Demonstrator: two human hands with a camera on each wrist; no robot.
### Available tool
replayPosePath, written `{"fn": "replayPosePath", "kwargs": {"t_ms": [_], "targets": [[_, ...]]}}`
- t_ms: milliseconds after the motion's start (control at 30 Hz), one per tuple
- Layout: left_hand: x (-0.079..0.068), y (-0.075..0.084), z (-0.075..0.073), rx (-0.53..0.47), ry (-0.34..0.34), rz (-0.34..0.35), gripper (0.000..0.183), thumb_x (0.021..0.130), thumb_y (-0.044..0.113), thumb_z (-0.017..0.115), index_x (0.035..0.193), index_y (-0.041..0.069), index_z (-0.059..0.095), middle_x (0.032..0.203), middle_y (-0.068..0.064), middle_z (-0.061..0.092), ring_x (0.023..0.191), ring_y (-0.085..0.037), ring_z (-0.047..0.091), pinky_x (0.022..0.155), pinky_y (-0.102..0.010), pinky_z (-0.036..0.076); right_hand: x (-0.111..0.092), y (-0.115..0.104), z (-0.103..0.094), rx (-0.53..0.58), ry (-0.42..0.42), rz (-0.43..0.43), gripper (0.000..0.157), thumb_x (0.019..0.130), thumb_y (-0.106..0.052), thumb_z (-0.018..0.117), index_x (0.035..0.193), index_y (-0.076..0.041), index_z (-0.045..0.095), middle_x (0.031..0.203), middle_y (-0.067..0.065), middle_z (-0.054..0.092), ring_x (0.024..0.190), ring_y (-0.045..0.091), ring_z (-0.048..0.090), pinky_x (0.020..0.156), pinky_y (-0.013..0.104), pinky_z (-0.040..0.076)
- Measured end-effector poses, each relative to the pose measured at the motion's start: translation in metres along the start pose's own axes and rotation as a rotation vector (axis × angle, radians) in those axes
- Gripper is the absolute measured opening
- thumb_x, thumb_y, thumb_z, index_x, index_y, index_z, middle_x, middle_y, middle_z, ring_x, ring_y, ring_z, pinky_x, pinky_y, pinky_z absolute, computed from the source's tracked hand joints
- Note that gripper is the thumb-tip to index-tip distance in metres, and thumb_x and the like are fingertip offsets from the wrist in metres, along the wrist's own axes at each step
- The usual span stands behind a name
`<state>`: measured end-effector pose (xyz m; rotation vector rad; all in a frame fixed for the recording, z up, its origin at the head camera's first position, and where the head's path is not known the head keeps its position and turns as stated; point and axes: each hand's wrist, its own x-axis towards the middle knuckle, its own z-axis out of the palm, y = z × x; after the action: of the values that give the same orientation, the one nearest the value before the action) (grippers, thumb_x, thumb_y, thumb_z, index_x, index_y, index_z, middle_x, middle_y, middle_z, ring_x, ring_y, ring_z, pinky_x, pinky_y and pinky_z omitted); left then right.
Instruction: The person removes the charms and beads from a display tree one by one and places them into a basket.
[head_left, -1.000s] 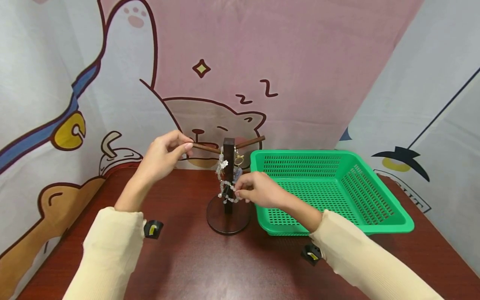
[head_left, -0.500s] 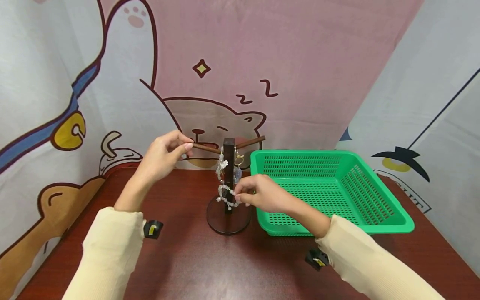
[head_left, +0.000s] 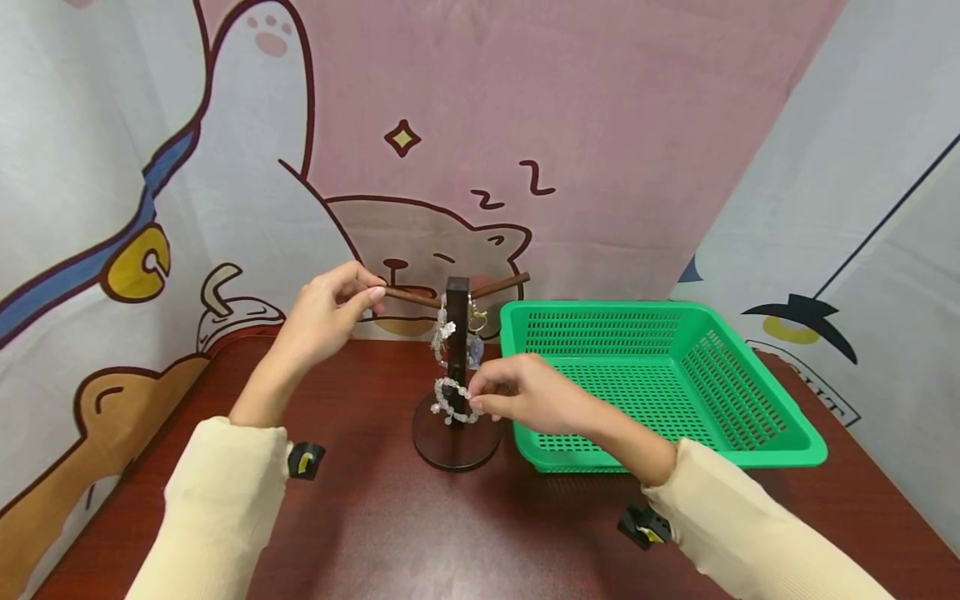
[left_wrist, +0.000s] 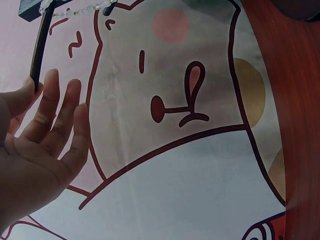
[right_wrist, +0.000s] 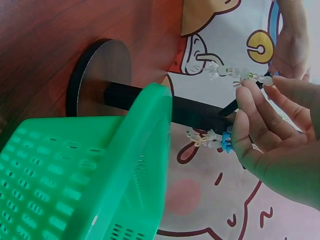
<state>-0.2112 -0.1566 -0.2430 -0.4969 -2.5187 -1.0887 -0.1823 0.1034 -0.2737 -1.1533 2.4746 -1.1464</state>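
Note:
A dark wooden jewellery stand (head_left: pixel 459 354) with a round base and two side pegs stands on the table. My left hand (head_left: pixel 327 307) pinches the outer end of its left peg (head_left: pixel 411 297), as the left wrist view also shows. In front of the post, a bracelet of pale clear beads (head_left: pixel 442 408) is pinched by my right hand (head_left: pixel 536 396) between thumb and fingers. Another clear beaded bracelet (head_left: pixel 442 332) with a white flower hangs by the post on the left peg. On the right peg (head_left: pixel 504 285) hang a gold ring-shaped piece (head_left: pixel 478 320) and a bluish charm (head_left: pixel 475 350).
A green perforated plastic basket (head_left: pixel 780 457) sits right of the stand, partly beneath my right forearm. The reddish-brown table (head_left: pixel 360 517) extends toward me. Behind it hangs a cartoon-printed cloth (head_left: pixel 600 150).
My right hand has moved down and slightly right and nearer me, lowering the bracelet in front of the post. My left hand stays on the peg.

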Motion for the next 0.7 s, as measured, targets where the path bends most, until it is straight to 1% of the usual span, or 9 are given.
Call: {"fn": "replayPosePath", "kwargs": {"t_ms": [433,533,700], "targets": [[-0.0009,0.0002,0.0003,0.0,0.0,0.0,0.01,0.091,0.014,0.057,0.095,0.006,0.061,0.078,-0.007,0.067,0.054,-0.016,0.037,0.051,-0.028,0.03,-0.0067,-0.0098,-0.0037,0.0,-0.02,-0.011,0.004,0.087,-0.008,0.062,0.087,-0.009,0.066,0.073,-0.007,0.058,0.063,0.008,0.055,0.055,0.026,0.044],[-0.0008,0.0001,0.0005,-0.001,0.001,0.0,0.009,0.091,0.013,0.057,0.094,0.006,0.061,0.077,-0.007,0.067,0.054,-0.016,0.037,0.051,-0.028,0.03,-0.0076,-0.0101,-0.0029,-0.005,-0.029,-0.01,0.005,0.086,-0.008,0.062,0.087,-0.011,0.066,0.072,-0.008,0.058,0.064,0.008,0.055,0.055,0.025,0.044],[-0.0005,0.0002,0.0004,-0.002,0.001,0.004,0.009,0.091,0.014,0.057,0.094,0.006,0.061,0.077,-0.007,0.067,0.054,-0.016,0.037,0.052,-0.029,0.03,-0.0101,-0.0087,-0.0043,-0.003,-0.025,-0.013,0.005,0.086,-0.008,0.062,0.087,-0.011,0.065,0.073,-0.006,0.058,0.064,0.008,0.055,0.054,0.025,0.043]]}}
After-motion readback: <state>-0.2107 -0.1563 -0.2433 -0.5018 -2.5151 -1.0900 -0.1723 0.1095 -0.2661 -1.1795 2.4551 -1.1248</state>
